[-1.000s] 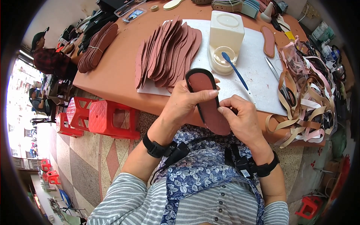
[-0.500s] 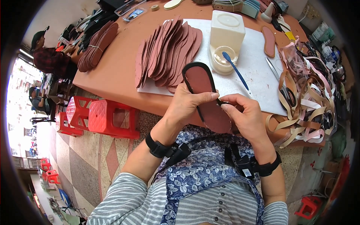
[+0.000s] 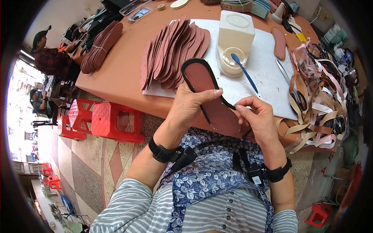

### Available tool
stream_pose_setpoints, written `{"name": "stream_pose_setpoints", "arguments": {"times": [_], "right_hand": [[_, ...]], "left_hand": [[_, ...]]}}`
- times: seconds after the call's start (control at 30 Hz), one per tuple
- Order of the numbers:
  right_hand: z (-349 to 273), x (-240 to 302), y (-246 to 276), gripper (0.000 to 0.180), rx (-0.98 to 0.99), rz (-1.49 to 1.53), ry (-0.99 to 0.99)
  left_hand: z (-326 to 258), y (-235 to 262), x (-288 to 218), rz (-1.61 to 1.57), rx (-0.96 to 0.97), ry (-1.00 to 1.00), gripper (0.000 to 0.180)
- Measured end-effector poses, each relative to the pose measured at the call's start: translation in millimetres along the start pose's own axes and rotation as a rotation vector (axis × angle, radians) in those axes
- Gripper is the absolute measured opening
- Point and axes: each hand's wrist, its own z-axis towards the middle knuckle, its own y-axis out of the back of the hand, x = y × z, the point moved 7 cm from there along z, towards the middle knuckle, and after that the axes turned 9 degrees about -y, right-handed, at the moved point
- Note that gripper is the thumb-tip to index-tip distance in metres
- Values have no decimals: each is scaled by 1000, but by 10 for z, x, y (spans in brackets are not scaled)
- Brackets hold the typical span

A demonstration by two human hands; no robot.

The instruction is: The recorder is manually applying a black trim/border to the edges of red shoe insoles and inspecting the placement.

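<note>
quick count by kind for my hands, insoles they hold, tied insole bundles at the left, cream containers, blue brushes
Hands (left hand, right hand): 2
Held insole: 1
Tied insole bundle: 1
Cream container: 1
Blue brush: 1
Total: 6

Beyond right hand (image 3: 259,119), free lane between blue brush (image 3: 244,72) and scissors (image 3: 284,72); cream container (image 3: 236,35) blocks left side.

1. A broad table (image 3: 122,81) has an orange-brown covering.
2. Red plastic stools (image 3: 101,118) stand left of it, another stool (image 3: 320,214) at lower right.
3. The floor (image 3: 88,176) carries grey, cream and reddish angular shapes.
4. A pale wall (image 3: 72,12) rises upper left.
5. Strong white light (image 3: 19,108) glares at far left.
</note>
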Motion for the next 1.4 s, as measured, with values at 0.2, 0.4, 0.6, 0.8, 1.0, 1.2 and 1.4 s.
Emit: {"name": "stream_pose_setpoints", "arguments": {"times": [0.2, 0.4, 0.6, 0.8, 1.0, 1.2, 1.4], "right_hand": [[10, -30, 10, 13, 27, 106, -25], [-55, 54, 11, 16, 15, 10, 48], [-65, 7, 14, 20, 95, 2, -57], [-112, 23, -28, 20, 172, 42, -121], [-115, 18, -22, 12, 162, 100, -109], [-124, 29, -26, 10, 70, 10, -33], [-180, 135, -16, 10, -33, -89, 149]], "left_hand": [[-5, -24, -46, -29, -1, -18, 21], [13, 10, -20, -47, -35, -18, 19], [-6, -39, -115, -37, 32, -38, 19], [-12, -54, -150, 14, 97, -56, 16], [-8, -65, -151, 36, 98, -46, 16], [-4, -69, -157, 35, 97, -44, 16], [-3, -46, -135, 45, 83, -39, 16]]}}
